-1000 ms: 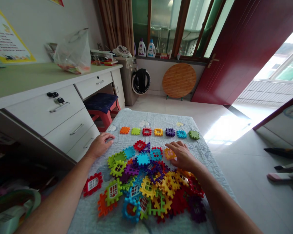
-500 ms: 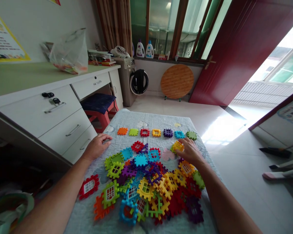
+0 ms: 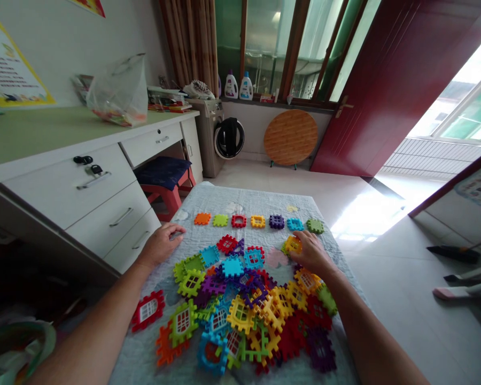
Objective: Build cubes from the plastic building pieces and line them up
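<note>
My left hand (image 3: 163, 243) rests at the left edge of the cloth-covered table (image 3: 260, 200), fingers loosely apart with nothing in them. My right hand (image 3: 310, 251) is closed at the right edge of a yellow interlocking plastic tile (image 3: 292, 244), with a bit of green showing beside it; the fingertips are partly hidden. Between my forearms spreads a heap of tiles, among them a light blue tile (image 3: 232, 267), a yellow window tile (image 3: 241, 314) and a purple tile (image 3: 320, 347). Beyond it runs a spaced row of single tiles, from an orange tile (image 3: 202, 218) to a green tile (image 3: 315, 225).
A red window tile (image 3: 148, 310) lies apart near my left forearm. Left of the table stand a white desk (image 3: 100, 198) and a red stool (image 3: 170, 200). Farther back are a washing machine (image 3: 208, 144), a round wooden board (image 3: 291, 138) and a dark red door (image 3: 364, 91).
My right hand has shifted very slightly toward me and stays at the yellow tile. The camera view has tilted a little. My left hand keeps its place on the cloth.
</note>
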`<action>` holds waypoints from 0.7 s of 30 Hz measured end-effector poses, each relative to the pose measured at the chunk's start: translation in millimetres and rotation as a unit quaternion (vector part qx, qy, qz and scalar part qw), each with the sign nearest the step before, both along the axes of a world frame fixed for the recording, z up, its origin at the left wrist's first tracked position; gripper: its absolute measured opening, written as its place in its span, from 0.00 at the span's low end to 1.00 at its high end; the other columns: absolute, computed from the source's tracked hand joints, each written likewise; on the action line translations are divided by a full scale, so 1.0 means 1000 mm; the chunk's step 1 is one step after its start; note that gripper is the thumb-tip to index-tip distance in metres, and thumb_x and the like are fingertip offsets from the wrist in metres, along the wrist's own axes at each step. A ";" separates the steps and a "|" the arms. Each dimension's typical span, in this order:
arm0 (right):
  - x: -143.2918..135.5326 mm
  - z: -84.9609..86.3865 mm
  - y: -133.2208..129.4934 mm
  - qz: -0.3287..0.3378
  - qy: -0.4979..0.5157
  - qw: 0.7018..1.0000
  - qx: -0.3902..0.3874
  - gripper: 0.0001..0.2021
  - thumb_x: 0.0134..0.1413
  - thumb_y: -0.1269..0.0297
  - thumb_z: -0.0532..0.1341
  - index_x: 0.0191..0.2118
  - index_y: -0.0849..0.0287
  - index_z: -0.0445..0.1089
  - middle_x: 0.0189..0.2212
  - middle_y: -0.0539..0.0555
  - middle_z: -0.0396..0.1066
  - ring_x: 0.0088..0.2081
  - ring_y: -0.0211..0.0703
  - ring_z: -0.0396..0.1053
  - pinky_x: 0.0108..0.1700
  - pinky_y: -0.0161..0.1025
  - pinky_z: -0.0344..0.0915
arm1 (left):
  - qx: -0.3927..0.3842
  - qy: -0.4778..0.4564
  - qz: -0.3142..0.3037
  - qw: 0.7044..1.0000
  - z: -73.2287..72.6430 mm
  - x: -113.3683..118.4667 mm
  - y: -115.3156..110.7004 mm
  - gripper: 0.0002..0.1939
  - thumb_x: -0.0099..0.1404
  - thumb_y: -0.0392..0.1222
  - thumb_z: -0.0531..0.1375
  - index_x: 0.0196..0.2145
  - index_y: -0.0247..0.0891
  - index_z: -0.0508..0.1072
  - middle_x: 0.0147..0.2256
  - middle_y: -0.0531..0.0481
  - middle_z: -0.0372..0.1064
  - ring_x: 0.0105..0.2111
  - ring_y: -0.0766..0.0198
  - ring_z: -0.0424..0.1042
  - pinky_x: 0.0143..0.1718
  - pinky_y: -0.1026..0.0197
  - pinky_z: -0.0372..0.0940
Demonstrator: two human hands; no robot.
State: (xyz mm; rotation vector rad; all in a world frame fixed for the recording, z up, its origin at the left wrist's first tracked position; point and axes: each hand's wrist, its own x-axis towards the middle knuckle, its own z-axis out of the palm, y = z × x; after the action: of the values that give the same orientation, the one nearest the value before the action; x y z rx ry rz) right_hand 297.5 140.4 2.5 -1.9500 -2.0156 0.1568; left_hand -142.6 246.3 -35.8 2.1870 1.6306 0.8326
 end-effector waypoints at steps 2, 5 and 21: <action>-0.003 0.005 0.001 0.003 0.011 1.000 0.017 0.23 0.44 0.63 0.60 0.50 0.61 0.65 0.41 0.58 0.65 0.44 0.50 0.61 0.48 0.44 0.58 | 0.003 -0.002 -0.001 1.000 -0.001 -0.001 0.000 0.14 0.55 0.46 0.54 0.36 0.39 0.74 0.41 0.47 0.69 0.41 0.57 0.70 0.45 0.58 0.65; -0.012 0.019 0.008 0.033 0.017 0.999 0.018 0.23 0.43 0.66 0.59 0.49 0.60 0.66 0.40 0.57 0.64 0.44 0.49 0.61 0.48 0.42 0.58 | 0.007 -0.006 -0.002 1.000 -0.001 -0.001 -0.001 0.14 0.55 0.46 0.54 0.35 0.39 0.74 0.41 0.47 0.69 0.41 0.57 0.70 0.45 0.58 0.65; -0.080 0.021 0.120 0.093 -0.103 0.987 -0.080 0.24 0.41 0.56 0.64 0.48 0.54 0.68 0.45 0.57 0.66 0.47 0.55 0.58 0.44 0.45 0.53 | 0.007 -0.017 0.000 1.000 0.003 0.001 -0.004 0.13 0.55 0.47 0.55 0.35 0.40 0.74 0.41 0.48 0.70 0.42 0.57 0.70 0.44 0.59 0.66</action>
State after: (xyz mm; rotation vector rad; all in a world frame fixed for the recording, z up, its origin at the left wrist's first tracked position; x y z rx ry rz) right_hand 218.0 260.0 23.9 -1.9383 -2.3880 0.1735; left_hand -141.7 242.6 -33.1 2.1703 1.6142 0.8790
